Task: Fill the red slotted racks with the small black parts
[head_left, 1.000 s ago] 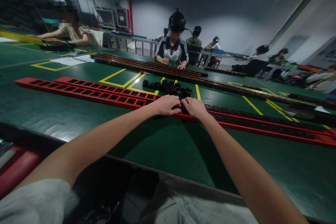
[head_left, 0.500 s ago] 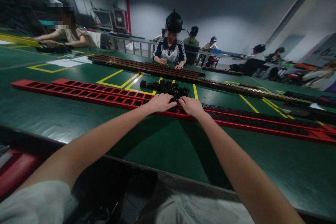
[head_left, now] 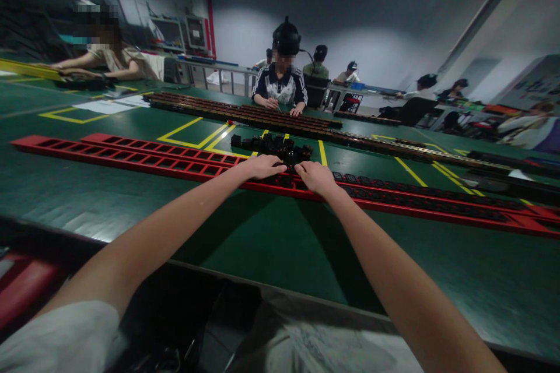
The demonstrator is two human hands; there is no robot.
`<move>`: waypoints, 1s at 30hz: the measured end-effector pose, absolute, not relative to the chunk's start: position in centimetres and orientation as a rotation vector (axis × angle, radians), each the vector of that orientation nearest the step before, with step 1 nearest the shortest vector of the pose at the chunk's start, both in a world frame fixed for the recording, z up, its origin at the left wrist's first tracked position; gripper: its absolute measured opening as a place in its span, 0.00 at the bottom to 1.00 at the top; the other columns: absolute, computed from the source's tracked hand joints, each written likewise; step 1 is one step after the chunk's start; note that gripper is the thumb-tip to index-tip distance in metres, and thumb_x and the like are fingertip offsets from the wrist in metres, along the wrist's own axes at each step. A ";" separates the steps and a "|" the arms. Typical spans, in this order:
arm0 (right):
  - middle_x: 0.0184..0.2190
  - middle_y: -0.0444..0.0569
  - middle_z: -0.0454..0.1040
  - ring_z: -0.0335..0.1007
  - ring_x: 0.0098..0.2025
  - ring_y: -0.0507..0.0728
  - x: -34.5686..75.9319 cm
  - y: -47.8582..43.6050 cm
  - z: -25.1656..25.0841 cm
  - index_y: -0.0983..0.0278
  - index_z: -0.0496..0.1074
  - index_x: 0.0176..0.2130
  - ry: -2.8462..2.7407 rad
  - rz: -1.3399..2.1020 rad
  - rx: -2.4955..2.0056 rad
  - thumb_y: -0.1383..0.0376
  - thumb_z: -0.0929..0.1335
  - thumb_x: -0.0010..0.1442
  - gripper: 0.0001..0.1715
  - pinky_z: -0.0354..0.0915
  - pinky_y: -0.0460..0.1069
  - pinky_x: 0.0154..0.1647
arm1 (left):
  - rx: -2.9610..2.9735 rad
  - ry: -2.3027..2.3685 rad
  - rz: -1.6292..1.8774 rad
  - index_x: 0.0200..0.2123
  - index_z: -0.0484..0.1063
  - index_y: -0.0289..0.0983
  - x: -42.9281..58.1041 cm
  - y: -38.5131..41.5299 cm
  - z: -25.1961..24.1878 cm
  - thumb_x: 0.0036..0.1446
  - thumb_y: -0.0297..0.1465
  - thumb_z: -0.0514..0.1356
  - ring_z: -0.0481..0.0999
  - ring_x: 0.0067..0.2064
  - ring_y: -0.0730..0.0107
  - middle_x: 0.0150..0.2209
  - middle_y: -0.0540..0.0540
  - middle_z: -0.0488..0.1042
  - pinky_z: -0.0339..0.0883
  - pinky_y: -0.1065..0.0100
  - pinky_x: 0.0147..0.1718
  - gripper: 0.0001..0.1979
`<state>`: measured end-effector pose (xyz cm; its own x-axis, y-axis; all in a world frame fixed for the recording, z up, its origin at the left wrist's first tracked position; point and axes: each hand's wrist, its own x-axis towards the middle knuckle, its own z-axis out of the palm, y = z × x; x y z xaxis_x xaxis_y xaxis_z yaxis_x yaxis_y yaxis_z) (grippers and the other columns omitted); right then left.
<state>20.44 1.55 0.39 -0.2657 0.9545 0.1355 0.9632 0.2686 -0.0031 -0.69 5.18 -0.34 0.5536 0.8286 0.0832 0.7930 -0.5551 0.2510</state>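
Two long red ladder-like frames (head_left: 184,164) lie side by side across the green table, with rows of square openings. Small black square parts (head_left: 350,178) fill the openings to the right of my hands; those at the left are bare. Over the middle of the frames, my left hand (head_left: 266,167) is bent with its thumb pointing right. Close beside it, my right hand (head_left: 315,177) has curled fingers at the frame. Dark parts lie between the fingertips, but what each hand grips is too small to make out. Just beyond sits a pile of loose black parts (head_left: 273,144).
Long brown-and-dark rails (head_left: 245,113) run across the table behind the pile. Across from me a person (head_left: 280,84) works at them. Another person (head_left: 114,58) sits at the left by a yellow bar (head_left: 30,69). White papers (head_left: 109,105) and yellow tape marks (head_left: 179,130) lie on the table.
The whole view has shifted slightly, so most things appear a little farther left. Both hands stay at the same part of the frames, with only small finger movement.
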 end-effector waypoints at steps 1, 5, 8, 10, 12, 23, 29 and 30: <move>0.51 0.58 0.77 0.72 0.52 0.64 20.4 1.5 0.4 0.63 0.75 0.48 -2.411 -0.125 -1.831 0.51 0.51 0.73 0.31 0.63 0.56 0.51 | 2.616 1.378 0.296 0.53 0.73 0.39 -0.7 5.2 -0.5 0.67 0.50 0.45 0.74 0.54 0.56 0.55 0.41 0.75 0.66 0.58 0.53 0.27; 0.51 0.57 0.77 0.72 0.52 0.63 20.5 1.3 0.5 0.63 0.75 0.50 -2.408 -0.111 -1.843 0.51 0.52 0.73 0.31 0.63 0.55 0.52 | 2.573 1.602 0.463 0.60 0.68 0.43 -0.6 5.4 -1.1 0.66 0.52 0.46 0.57 0.68 0.45 0.69 0.39 0.57 0.60 0.45 0.59 0.29; 0.51 0.57 0.78 0.73 0.52 0.63 20.5 1.3 0.5 0.63 0.75 0.49 -2.405 -0.125 -1.847 0.51 0.52 0.73 0.31 0.63 0.54 0.51 | 2.485 1.685 0.398 0.62 0.66 0.46 -0.6 5.6 -1.4 0.65 0.54 0.47 0.51 0.70 0.39 0.71 0.40 0.52 0.57 0.38 0.59 0.30; 0.51 0.57 0.78 0.73 0.51 0.63 20.6 1.3 0.4 0.63 0.75 0.49 -2.403 -0.137 -1.843 0.50 0.52 0.73 0.31 0.63 0.54 0.51 | 2.489 1.658 0.385 0.61 0.68 0.45 -0.6 5.5 -1.5 0.65 0.54 0.47 0.56 0.68 0.39 0.69 0.38 0.56 0.57 0.38 0.59 0.30; 0.51 0.57 0.78 0.73 0.52 0.63 20.6 1.4 0.4 0.63 0.75 0.49 -2.402 -0.141 -1.847 0.50 0.53 0.72 0.31 0.63 0.54 0.51 | 2.527 1.640 0.469 0.60 0.69 0.44 -0.7 5.2 -1.5 0.65 0.53 0.47 0.61 0.64 0.40 0.65 0.36 0.60 0.58 0.40 0.58 0.30; 0.50 0.58 0.78 0.73 0.51 0.64 20.6 1.3 0.2 0.63 0.75 0.48 -2.398 -0.139 -1.834 0.51 0.53 0.72 0.30 0.64 0.55 0.51 | 2.512 1.579 0.408 0.54 0.73 0.41 -0.6 4.9 -1.2 0.67 0.49 0.48 0.73 0.57 0.50 0.61 0.38 0.61 0.65 0.51 0.57 0.25; 0.54 0.59 0.74 0.70 0.56 0.65 20.9 1.2 0.0 0.66 0.69 0.57 -2.310 -0.104 -1.654 0.55 0.58 0.71 0.25 0.63 0.58 0.56 | 2.681 1.412 0.954 0.54 0.70 0.36 -0.6 4.3 -1.2 0.65 0.33 0.54 0.69 0.61 0.54 0.61 0.36 0.59 0.64 0.55 0.60 0.17; 0.57 0.59 0.72 0.68 0.58 0.65 20.9 1.0 -0.1 0.67 0.66 0.61 -2.280 -0.119 -1.587 0.57 0.59 0.70 0.26 0.63 0.58 0.57 | 2.719 1.339 1.029 0.55 0.69 0.36 -0.6 4.1 -1.1 0.65 0.30 0.53 0.67 0.62 0.55 0.62 0.37 0.59 0.63 0.55 0.61 0.16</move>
